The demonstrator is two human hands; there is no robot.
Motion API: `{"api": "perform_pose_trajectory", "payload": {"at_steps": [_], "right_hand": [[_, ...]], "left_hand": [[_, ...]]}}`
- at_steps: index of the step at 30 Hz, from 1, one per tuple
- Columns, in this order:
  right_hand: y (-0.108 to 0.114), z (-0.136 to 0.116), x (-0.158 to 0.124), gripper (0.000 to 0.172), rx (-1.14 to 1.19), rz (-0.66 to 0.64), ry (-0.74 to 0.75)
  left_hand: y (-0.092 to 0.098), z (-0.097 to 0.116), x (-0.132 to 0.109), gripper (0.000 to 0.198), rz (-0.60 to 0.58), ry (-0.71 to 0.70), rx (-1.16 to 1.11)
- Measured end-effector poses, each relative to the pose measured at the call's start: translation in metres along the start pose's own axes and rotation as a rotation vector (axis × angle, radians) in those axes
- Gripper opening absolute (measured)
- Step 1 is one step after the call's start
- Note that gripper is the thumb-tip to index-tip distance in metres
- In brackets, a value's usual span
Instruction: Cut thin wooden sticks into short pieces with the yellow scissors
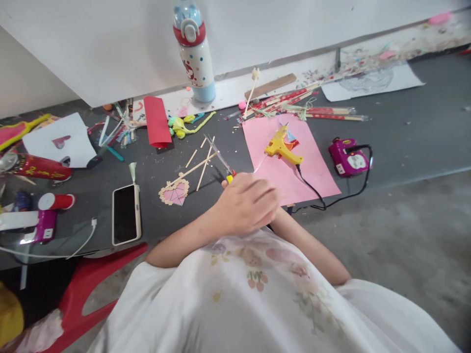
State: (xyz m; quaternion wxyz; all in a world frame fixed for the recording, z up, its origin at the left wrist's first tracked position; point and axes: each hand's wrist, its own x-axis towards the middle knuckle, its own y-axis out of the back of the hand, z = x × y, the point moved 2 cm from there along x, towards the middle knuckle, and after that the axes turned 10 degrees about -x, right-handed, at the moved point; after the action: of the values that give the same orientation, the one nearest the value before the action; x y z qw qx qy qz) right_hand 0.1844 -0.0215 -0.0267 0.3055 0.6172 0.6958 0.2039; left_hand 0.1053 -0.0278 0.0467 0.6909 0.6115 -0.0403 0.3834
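Note:
My left hand [248, 202] lies across the front of my body at the table's edge, its fingers curled closed. What it grips is hidden under it. My right hand is almost wholly covered by the left; only its forearm [305, 245] shows clearly. Long thin blades [221, 158] with a yellow and red handle [231, 177], looking like scissors, stick out to the left from under the hands. Close by on the left are loose wooden sticks [195, 170] and a pink heart with a beaded-looking wooden border [174, 191]. To the right, a yellow glue gun [281, 147] rests on pink paper [312, 179].
A white bottle [196, 68] stands at the back. A phone [125, 215], a red can [40, 166] and a thread spool [57, 201] are at left. The glue gun's black cord runs to a purple power block [349, 158]. Wrapped sticks [279, 103] lie behind the paper.

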Motion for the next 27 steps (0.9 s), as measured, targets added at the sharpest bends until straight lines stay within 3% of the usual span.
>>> {"api": "perform_pose_trajectory", "payload": {"at_steps": [1, 3, 4, 6, 11, 14, 16, 18, 19, 22, 27], "right_hand": [[-0.008, -0.007, -0.004, 0.026, -0.014, 0.047, -0.056], [-0.020, -0.022, -0.011, 0.030, -0.071, 0.335, -0.362], [-0.027, -0.032, -0.012, 0.032, -0.085, 0.396, -0.464], [-0.035, -0.051, -0.011, 0.033, -0.120, 0.432, -0.534], [-0.023, -0.067, -0.008, 0.035, -0.472, 0.728, -0.636], [-0.015, -0.056, -0.013, 0.032, -0.482, 0.699, -0.665], [-0.014, -0.045, -0.017, 0.027, -0.413, 0.580, -0.644], [-0.021, -0.037, -0.018, 0.022, -0.321, 0.412, -0.517], [-0.025, -0.034, -0.017, 0.022, -0.297, 0.409, -0.513], [-0.040, -0.028, -0.015, 0.026, -0.276, 0.556, -0.627], [-0.051, -0.013, -0.016, 0.026, -0.140, 0.682, -0.494]], "left_hand": [[-0.005, 0.001, 0.002, 0.021, -0.041, -0.012, 0.023], [-0.013, 0.000, 0.004, 0.020, -0.111, -0.020, 0.055], [-0.015, -0.001, 0.003, 0.019, -0.133, -0.019, 0.061], [-0.015, -0.003, 0.002, 0.017, -0.164, -0.027, 0.053], [-0.011, -0.004, 0.004, 0.014, -0.209, -0.049, 0.027], [-0.010, -0.005, 0.008, 0.015, -0.243, -0.049, 0.021], [-0.011, -0.005, 0.010, 0.014, -0.270, -0.051, 0.008], [-0.012, -0.007, 0.012, 0.012, -0.306, -0.055, 0.004], [-0.013, -0.007, 0.013, 0.011, -0.320, -0.059, 0.006], [-0.016, -0.009, 0.014, 0.011, -0.338, -0.071, 0.015], [-0.020, -0.009, 0.016, 0.013, -0.297, -0.063, 0.002]]}}
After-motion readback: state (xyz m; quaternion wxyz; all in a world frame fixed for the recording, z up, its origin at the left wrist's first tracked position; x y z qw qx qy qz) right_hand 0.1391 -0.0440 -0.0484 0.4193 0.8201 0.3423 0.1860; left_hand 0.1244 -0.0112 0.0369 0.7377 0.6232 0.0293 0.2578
